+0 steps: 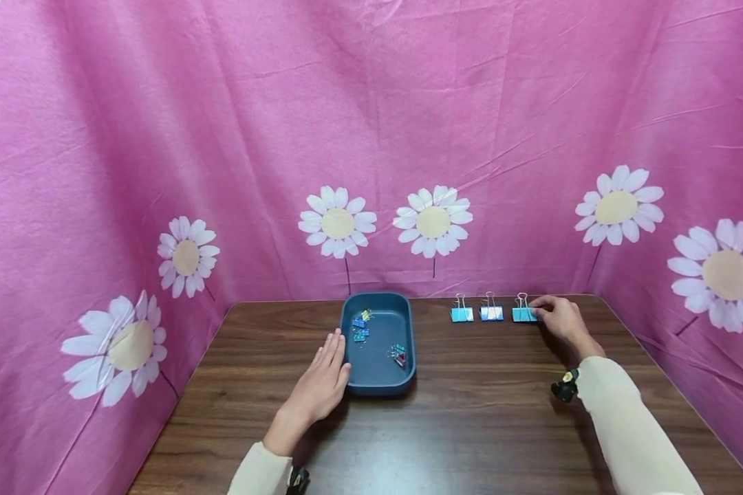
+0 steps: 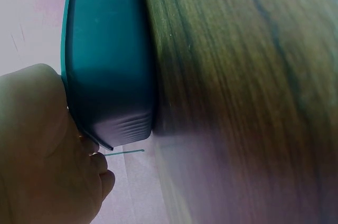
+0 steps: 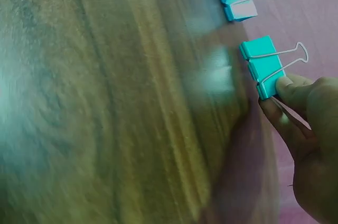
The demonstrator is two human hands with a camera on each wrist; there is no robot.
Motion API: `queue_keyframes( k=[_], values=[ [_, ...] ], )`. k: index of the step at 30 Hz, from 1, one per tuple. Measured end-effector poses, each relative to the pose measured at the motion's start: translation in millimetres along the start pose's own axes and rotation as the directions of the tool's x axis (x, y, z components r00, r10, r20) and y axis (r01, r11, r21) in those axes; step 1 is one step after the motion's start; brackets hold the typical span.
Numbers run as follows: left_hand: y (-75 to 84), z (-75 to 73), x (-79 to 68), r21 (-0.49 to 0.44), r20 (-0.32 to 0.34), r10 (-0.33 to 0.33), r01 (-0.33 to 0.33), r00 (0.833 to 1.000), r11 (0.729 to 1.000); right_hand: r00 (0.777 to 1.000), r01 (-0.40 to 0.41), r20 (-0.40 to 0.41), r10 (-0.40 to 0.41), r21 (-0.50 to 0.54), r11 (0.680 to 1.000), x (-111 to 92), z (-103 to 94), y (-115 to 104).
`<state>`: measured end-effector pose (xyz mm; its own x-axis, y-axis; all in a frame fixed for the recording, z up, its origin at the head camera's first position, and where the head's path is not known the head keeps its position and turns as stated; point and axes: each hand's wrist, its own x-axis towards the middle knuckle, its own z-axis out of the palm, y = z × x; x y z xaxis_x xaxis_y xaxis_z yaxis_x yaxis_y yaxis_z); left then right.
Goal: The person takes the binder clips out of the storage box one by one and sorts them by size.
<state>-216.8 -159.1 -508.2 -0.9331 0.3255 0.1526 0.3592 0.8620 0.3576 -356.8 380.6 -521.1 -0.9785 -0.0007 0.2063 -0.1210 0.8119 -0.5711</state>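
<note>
My right hand (image 1: 566, 323) pinches the near corner of a teal binder clip (image 1: 523, 316) between thumb and fingers. This clip stands at the right end of a row near the table's back edge, its wire handles upright. To its left are a white-and-blue binder clip (image 1: 491, 314) and another teal binder clip (image 1: 461, 315). In the right wrist view, my thumb presses the face of the held clip (image 3: 264, 57). Straight fingers of my left hand (image 1: 318, 381) rest along the left side of a dark blue tray (image 1: 376, 350). The left wrist view shows the tray's outer wall (image 2: 108, 49).
Inside the tray lie several small binder clips: blue and yellow ones (image 1: 360, 322) at the left, green and red ones (image 1: 399, 355) at the lower right. A pink curtain (image 1: 384, 124) with white daisies hangs behind and beside the wooden table (image 1: 470, 412).
</note>
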Motion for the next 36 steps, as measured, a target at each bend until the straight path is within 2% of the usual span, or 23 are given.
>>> queue_keyframes(
  k=[6, 12, 20, 27, 36],
  values=[
    [-0.1, 1.8, 1.3, 0.009, -0.002, 0.006, -0.006, 1.0, 1.0, 1.0, -0.031, -0.001, 0.031, -0.002, 1.0, -1.5, 6.0, 1.2],
    [0.9, 0.4, 1.5, 0.007, 0.001, 0.009, -0.009, 1.0, 1.0, 1.0, -0.025, -0.015, 0.025, -0.008, 1.0, 1.0, 11.7, 4.0],
    [1.1, 0.3, 1.4, 0.009, -0.029, 0.032, -0.032, 0.999, 0.999, 0.999, -0.037, -0.014, 0.037, 0.0, 0.999, -0.2, 13.3, 3.3],
    [1.1, -0.4, 1.1, 0.007, 0.001, 0.011, -0.011, 1.0, 1.0, 0.999, -0.037, 0.005, 0.037, 0.002, 0.999, -1.1, 14.4, 3.4],
    [-0.1, 1.5, -0.3, -0.001, -0.03, 0.024, -0.024, 0.999, 1.0, 1.0, -0.007, -0.008, 0.007, -0.009, 1.0, 0.9, 14.6, 5.1]
  ],
)
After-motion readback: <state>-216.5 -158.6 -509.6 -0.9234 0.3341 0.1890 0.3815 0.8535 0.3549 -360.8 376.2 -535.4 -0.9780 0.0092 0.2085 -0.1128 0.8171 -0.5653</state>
